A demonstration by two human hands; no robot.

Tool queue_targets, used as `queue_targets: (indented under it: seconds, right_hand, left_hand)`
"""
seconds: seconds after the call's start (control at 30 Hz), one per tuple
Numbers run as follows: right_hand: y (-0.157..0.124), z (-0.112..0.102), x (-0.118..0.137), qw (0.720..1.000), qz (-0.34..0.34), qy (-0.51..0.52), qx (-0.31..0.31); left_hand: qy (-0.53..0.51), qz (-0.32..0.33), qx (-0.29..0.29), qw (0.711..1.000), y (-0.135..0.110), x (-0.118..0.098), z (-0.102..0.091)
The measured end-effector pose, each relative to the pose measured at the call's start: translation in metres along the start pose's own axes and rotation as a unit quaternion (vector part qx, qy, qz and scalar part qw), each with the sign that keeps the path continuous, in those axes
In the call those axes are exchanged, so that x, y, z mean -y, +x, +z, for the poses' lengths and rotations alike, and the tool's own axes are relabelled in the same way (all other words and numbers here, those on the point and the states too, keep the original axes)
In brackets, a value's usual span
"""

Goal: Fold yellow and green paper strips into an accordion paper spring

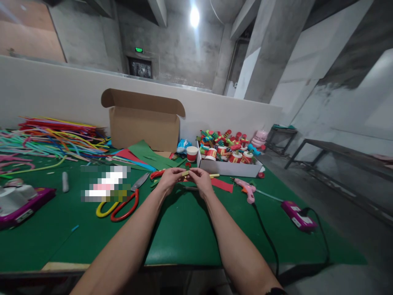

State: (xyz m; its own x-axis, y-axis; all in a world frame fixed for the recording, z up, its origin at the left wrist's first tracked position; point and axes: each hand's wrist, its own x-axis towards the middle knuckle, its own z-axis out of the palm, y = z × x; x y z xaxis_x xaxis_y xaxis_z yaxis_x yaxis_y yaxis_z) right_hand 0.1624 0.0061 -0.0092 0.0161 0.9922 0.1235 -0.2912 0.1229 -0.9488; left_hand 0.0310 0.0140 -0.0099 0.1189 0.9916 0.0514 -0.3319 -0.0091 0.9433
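Both my hands meet above the green table (184, 241), pinching a small yellowish strip (185, 173) between them. My left hand (170, 180) has its fingers closed on the strip's left end. On the other end, the fingertips of my right hand (200, 180) are pressed together. Just beyond the hands stands a paper cup (192, 154) with a red band. A red strip (222, 184) lies by my right hand. Left of my left hand are scissors (124, 208) with a red and a yellow handle loop.
A pink glue gun (245, 189) lies to the right, its cord running near a purple power strip (298, 216). Behind it, a white box (229, 167) holds several colourful cup crafts. Pipe cleaners (58, 139) pile up at left, beside an open cardboard box (144, 127).
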Motion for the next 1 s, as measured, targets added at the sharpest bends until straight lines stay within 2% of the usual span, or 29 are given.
queue_targets:
  seconds: [0.2,0.3,0.47,0.8,1.0]
  right_hand:
    - [0.0039,0.0,-0.0049,0.995,-0.016,0.056,-0.087]
    - [0.0023,0.003,-0.0076,0.996,-0.008,0.054,-0.073]
    - [-0.002,0.0081,-0.0091,0.999,-0.001,0.035,-0.032]
    - [-0.0033,0.0076,-0.0067,0.999,0.01,0.04,-0.017]
    - [-0.0021,0.0064,-0.0063,0.999,0.015,0.031,-0.017]
  left_hand:
    - [-0.025,-0.014,0.031,0.999,-0.0064,-0.0063,0.0046]
    - [-0.008,0.001,0.033,0.999,-0.0073,-0.0061,0.0063]
    - [0.028,0.037,-0.008,0.999,-0.0032,-0.0012,0.0047]
    - [0.039,0.021,0.005,0.999,-0.0049,-0.0044,0.0008]
    - [0.044,0.02,-0.011,0.999,-0.0065,-0.0067,0.0025]
